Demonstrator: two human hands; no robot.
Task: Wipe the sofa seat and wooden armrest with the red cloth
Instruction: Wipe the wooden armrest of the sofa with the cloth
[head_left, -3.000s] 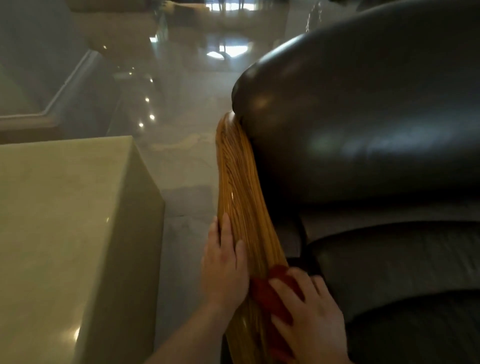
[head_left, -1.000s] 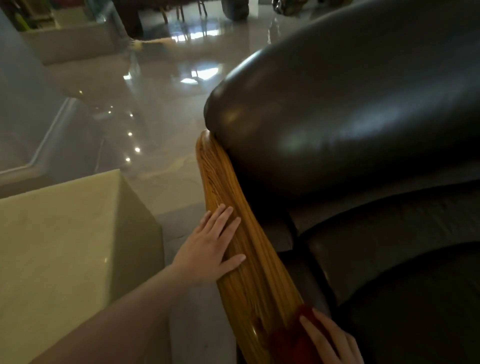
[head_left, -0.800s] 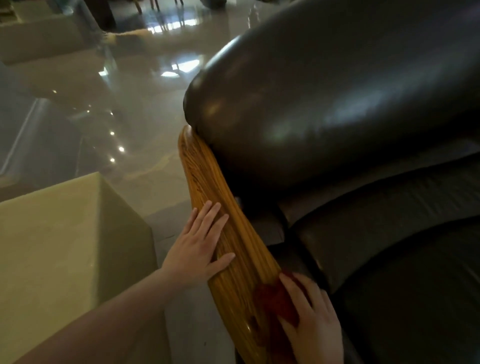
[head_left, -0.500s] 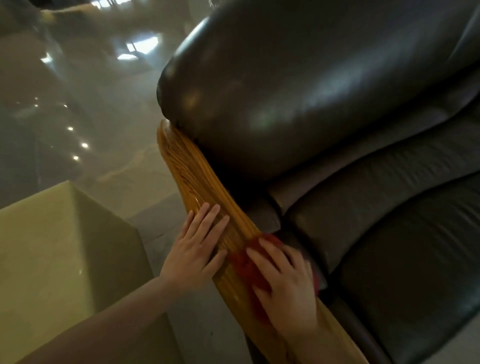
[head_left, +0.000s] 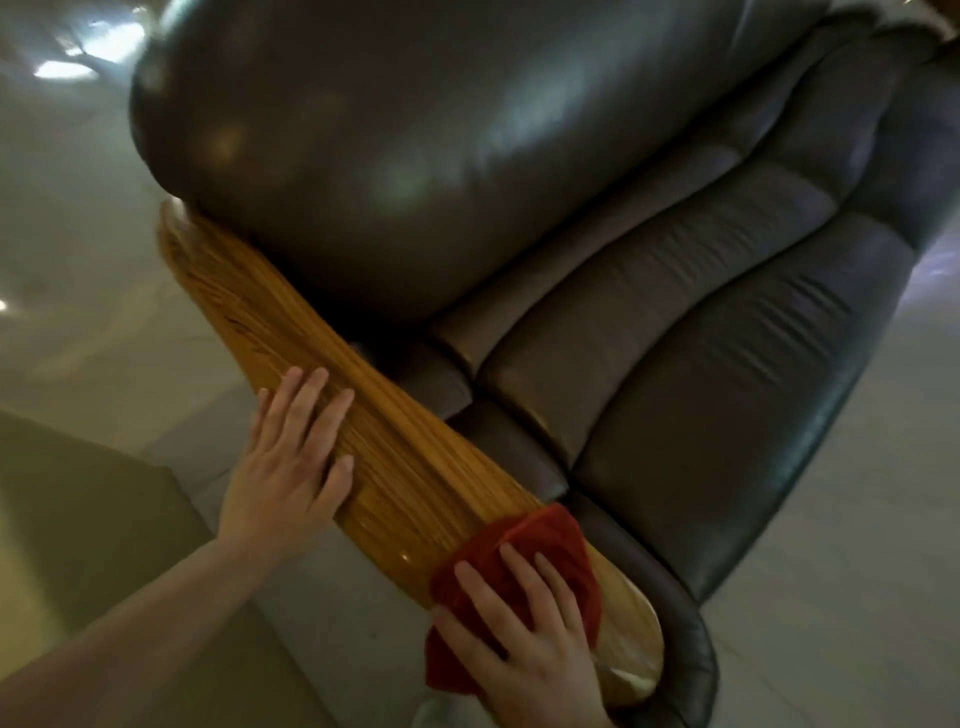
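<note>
The long wooden armrest (head_left: 395, 441) runs diagonally from upper left to lower right along a dark leather sofa. My right hand (head_left: 524, 654) presses the red cloth (head_left: 540, 540) flat onto the armrest near its front end, fingers spread on top of the cloth. My left hand (head_left: 293, 467) lies flat on the armrest's outer side, about mid-length, holding nothing. The sofa seat (head_left: 727, 405) lies to the right of the armrest, under the bulging backrest (head_left: 426, 135).
A pale stone block or side table (head_left: 88, 545) stands close to the left of the armrest, with a narrow gap of glossy tiled floor (head_left: 62, 270) between them. Floor also shows at the right past the seat's front edge.
My right hand has slid the red cloth down the armrest toward its front end. My left hand stays flat on the armrest. The view has swung so more of the seat shows.
</note>
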